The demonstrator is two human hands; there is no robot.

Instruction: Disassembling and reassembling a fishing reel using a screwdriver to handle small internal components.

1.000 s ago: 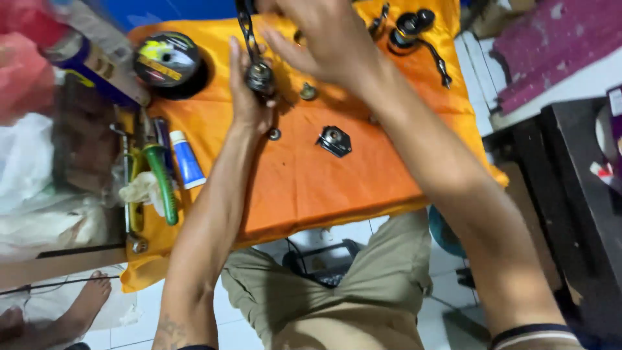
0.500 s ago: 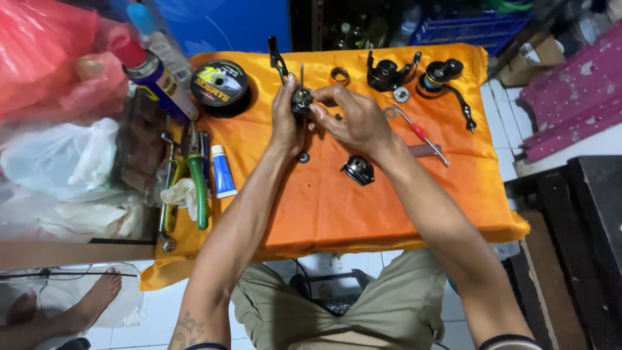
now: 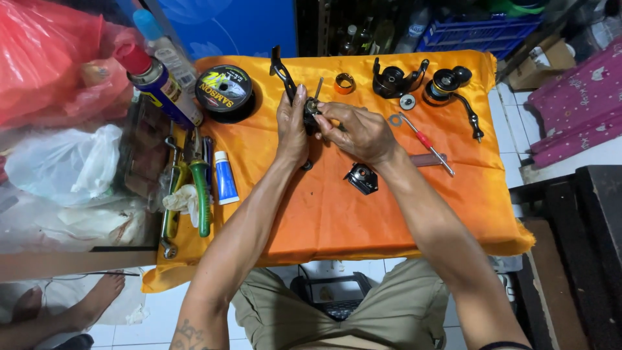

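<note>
bench (image 3: 389, 220): orange cloth, now seen from farther back than before | left hand (image 3: 292, 129) and right hand (image 3: 355, 131): together, both clamped on reel body (image 3: 311, 109), held above cloth, nearer bench centre than earlier | small black part (image 3: 361, 178): lying just beside right wrist

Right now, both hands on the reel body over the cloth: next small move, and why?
Probably keep the left hand gripping the reel body and let the right hand finish working the small part at its top. The right fingertips are already pinched there, and the shaft pokes up beside them. The screwdriver lies close on the orange cloth if fingers slip.
</note>
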